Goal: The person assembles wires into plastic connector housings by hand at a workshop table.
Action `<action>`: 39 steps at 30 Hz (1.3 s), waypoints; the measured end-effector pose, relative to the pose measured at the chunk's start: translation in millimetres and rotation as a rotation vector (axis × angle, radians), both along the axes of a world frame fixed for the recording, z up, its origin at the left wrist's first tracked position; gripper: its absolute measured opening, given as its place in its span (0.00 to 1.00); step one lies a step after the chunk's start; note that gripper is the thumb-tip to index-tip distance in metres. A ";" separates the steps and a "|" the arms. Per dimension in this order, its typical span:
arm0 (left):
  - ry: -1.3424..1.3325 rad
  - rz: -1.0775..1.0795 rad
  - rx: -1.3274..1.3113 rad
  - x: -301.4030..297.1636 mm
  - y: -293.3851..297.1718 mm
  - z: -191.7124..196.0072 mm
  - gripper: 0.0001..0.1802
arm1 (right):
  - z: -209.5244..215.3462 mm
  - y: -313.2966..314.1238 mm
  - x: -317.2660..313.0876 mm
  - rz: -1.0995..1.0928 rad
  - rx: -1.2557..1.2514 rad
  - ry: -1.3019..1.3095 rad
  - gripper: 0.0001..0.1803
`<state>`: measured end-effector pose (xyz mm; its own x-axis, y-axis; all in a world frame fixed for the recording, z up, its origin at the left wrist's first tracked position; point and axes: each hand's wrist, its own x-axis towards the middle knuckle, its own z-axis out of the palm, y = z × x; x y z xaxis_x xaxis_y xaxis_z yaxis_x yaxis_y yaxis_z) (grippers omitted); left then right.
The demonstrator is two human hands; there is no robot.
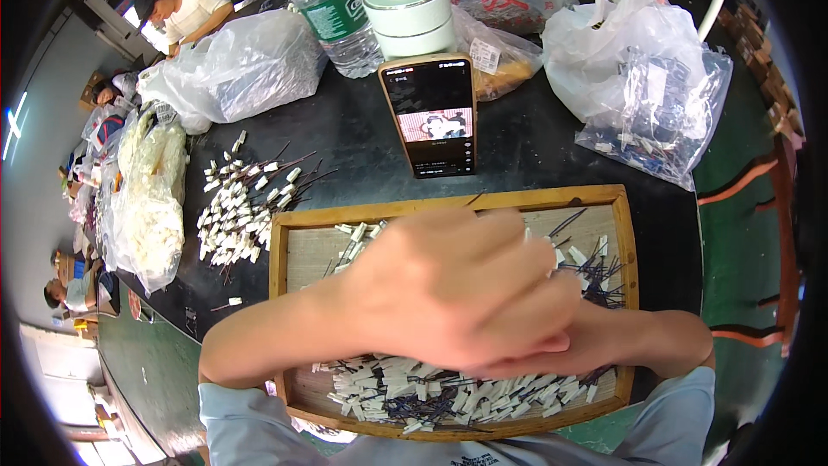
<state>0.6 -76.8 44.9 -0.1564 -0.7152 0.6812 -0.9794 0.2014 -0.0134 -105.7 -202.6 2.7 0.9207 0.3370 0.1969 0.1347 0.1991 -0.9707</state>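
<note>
My left hand (448, 280) is raised over a wooden-framed tray (448, 204), its fingers curled closed; whatever they hold, if anything, is hidden. Directly beneath and behind it, my right hand (548, 349) crosses from the other side, touching or nearly touching it. Its fingers are mostly covered by the left hand. In the tray lie many small white plastic connectors (483, 397) with short dark wires, bunched along the near side and at the far right. More of these connectors (237, 220) are heaped on the black table to the left of the tray.
A phone (431, 121) with a lit screen leans on a pale green lidded cup (410, 17). Around it stand a large water bottle (332, 17) and plastic bags (638, 60). A bag of cream-coloured pieces (151, 198) lies at the left edge. Other people sit farther left.
</note>
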 end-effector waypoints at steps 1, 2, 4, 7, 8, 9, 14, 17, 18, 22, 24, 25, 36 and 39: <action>0.040 0.009 -0.100 7.5 -2.6 -0.3 0.20 | 4.1 -3.1 2.4 0.006 0.000 -0.001 0.19; 0.099 0.001 -0.096 17.3 9.7 3.8 0.25 | 11.7 -10.6 6.1 0.034 0.071 0.365 0.21; 0.118 0.087 -0.051 44.6 36.1 13.6 0.19 | 2.3 -18.3 11.6 0.057 0.295 0.814 0.26; 0.462 0.514 0.335 79.0 78.7 25.4 0.07 | -7.0 -26.1 17.2 -0.014 0.459 0.711 0.26; 0.632 0.668 0.418 92.8 94.2 19.7 0.03 | -20.4 -30.1 19.1 0.028 0.508 0.639 0.26; 0.685 0.722 0.580 107.6 110.3 17.2 0.06 | -17.9 -25.3 21.8 0.034 0.510 0.641 0.26; 0.365 0.788 0.780 145.2 167.6 -35.9 0.15 | -20.3 -12.4 30.6 -0.405 0.437 0.499 0.25; 0.487 0.773 0.835 146.7 154.0 -46.3 0.16 | -22.1 -14.1 30.8 -0.442 0.420 0.376 0.25; 0.474 0.665 0.777 153.5 152.6 -49.7 0.18 | -21.1 -13.4 31.8 -0.462 0.467 0.373 0.25; 0.476 0.600 0.625 160.3 135.2 -65.2 0.21 | -21.7 -20.9 31.9 -0.386 0.564 0.512 0.25; 0.462 0.564 0.656 165.8 124.7 -66.3 0.20 | -28.4 -21.2 30.2 -0.395 0.519 0.588 0.25; 0.449 0.522 0.687 168.0 118.4 -66.5 0.19 | -31.1 -21.8 30.0 -0.395 0.520 0.589 0.25; 0.443 0.560 0.706 176.2 92.4 -45.4 0.10 | -29.9 -21.1 25.3 -0.246 0.246 0.474 0.29; 0.805 0.573 0.406 171.1 98.2 -37.0 0.08 | -31.1 -21.3 25.5 -0.235 0.213 0.475 0.29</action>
<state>171.6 21.4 7.9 0.6651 -0.7357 0.1280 -0.6197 -0.4482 0.6443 -80.2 -223.9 -28.4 0.9703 0.1102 -0.2154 -0.2418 0.4145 -0.8773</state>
